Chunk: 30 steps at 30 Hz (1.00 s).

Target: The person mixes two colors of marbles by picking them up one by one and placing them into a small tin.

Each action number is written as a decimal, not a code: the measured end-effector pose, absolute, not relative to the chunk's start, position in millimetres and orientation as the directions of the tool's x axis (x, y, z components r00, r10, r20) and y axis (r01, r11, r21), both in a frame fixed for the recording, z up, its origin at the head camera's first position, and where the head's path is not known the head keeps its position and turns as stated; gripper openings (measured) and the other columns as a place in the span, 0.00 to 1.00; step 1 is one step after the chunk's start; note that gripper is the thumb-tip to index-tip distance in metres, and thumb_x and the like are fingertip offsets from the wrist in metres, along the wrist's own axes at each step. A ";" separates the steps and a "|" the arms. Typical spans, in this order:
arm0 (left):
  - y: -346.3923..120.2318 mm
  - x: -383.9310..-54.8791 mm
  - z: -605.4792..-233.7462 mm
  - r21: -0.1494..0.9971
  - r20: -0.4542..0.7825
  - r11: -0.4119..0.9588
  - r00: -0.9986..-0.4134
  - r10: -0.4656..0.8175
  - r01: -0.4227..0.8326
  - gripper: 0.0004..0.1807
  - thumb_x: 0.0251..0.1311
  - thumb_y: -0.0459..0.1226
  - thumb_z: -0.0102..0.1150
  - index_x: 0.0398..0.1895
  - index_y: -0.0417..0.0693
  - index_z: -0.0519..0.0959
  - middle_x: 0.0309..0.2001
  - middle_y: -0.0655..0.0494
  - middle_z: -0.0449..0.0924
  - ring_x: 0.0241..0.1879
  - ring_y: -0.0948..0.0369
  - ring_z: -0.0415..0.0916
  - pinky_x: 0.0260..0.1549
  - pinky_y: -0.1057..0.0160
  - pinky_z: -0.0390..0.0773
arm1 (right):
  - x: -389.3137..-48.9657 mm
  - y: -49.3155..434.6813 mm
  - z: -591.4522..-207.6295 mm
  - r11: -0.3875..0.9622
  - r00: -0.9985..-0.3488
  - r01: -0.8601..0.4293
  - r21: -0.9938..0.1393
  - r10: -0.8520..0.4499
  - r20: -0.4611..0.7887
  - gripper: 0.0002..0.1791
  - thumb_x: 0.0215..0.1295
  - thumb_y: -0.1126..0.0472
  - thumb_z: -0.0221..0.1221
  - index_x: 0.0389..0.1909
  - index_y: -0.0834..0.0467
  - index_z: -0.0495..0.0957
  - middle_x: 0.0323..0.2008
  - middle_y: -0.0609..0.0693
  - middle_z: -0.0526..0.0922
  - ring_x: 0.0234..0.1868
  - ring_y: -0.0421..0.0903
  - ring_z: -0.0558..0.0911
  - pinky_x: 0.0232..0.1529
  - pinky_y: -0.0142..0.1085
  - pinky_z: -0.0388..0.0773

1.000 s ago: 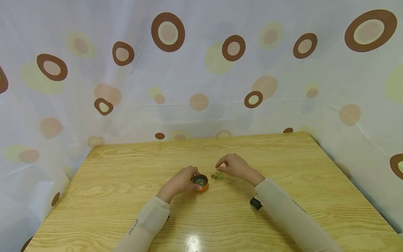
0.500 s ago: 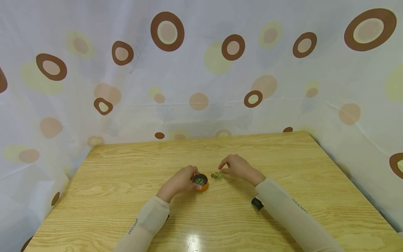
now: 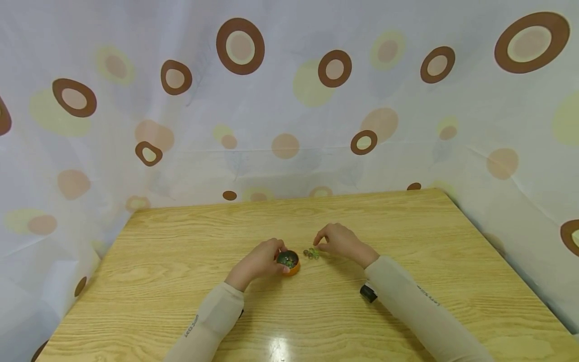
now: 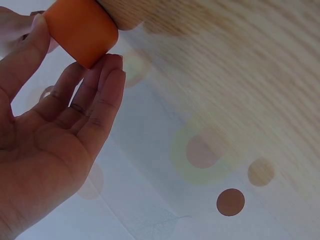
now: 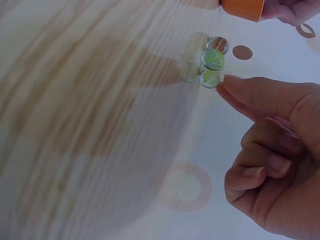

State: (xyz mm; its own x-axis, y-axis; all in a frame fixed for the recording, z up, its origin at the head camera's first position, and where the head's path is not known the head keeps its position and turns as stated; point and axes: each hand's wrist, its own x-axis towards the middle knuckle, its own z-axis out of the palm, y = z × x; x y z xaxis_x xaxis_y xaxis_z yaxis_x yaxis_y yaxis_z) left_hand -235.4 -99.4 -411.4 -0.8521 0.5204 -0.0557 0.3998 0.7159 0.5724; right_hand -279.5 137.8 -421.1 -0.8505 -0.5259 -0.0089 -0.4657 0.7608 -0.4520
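Observation:
My left hand (image 3: 260, 259) holds a small orange cup (image 3: 294, 271) by its sides, thumb across from the fingers. Glassy green and dark marbles show inside it. In the left wrist view the cup's orange wall (image 4: 82, 32) sits between thumb and fingertips. Just right of the cup, several glass marbles (image 3: 310, 255) lie clustered on the table. My right hand (image 3: 341, 240) is at the cluster's right side. In the right wrist view its thumb and index tips come together at the edge of a green marble (image 5: 209, 79); whether they grip it is unclear. The other fingers are curled.
The wooden table (image 3: 190, 241) spreads around both hands. A patterned white curtain (image 3: 289, 110) hangs behind it and along its sides. A dark wrist device (image 3: 368, 292) sits under the right sleeve.
My right hand has shifted slightly right and down, bringing its fingertips to the right edge of the marbles. The left hand and the cup have stayed in place.

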 end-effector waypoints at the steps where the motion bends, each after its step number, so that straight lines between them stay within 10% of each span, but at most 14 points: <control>1: -99.4 -235.3 -411.6 0.572 -0.056 0.716 -0.852 0.521 0.400 0.20 0.54 0.34 0.69 0.47 0.34 0.75 0.40 0.44 0.76 0.34 0.57 0.70 0.34 0.59 0.73 | -279.5 137.4 -421.5 0.763 -0.852 -0.464 -0.450 -0.524 -0.010 0.05 0.63 0.62 0.63 0.37 0.56 0.86 0.35 0.50 0.84 0.24 0.40 0.73 0.26 0.34 0.70; 30: -99.2 -232.8 -410.9 0.581 -0.049 0.711 -0.854 0.518 0.397 0.20 0.55 0.34 0.69 0.48 0.33 0.74 0.41 0.43 0.75 0.34 0.56 0.70 0.35 0.57 0.73 | -276.0 137.5 -423.6 0.819 -0.892 -0.401 -0.411 -0.451 -0.028 0.04 0.63 0.63 0.63 0.36 0.57 0.85 0.41 0.55 0.84 0.23 0.42 0.75 0.24 0.37 0.72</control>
State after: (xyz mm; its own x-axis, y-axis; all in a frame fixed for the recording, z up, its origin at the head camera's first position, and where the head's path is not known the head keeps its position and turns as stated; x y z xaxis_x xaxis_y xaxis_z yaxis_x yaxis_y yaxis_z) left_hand -232.8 -99.2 -410.9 -0.8542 0.5176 -0.0493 0.3970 0.7106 0.5809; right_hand -276.0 137.5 -423.6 -0.8922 -0.4507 -0.0275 -0.4010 0.8188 -0.4107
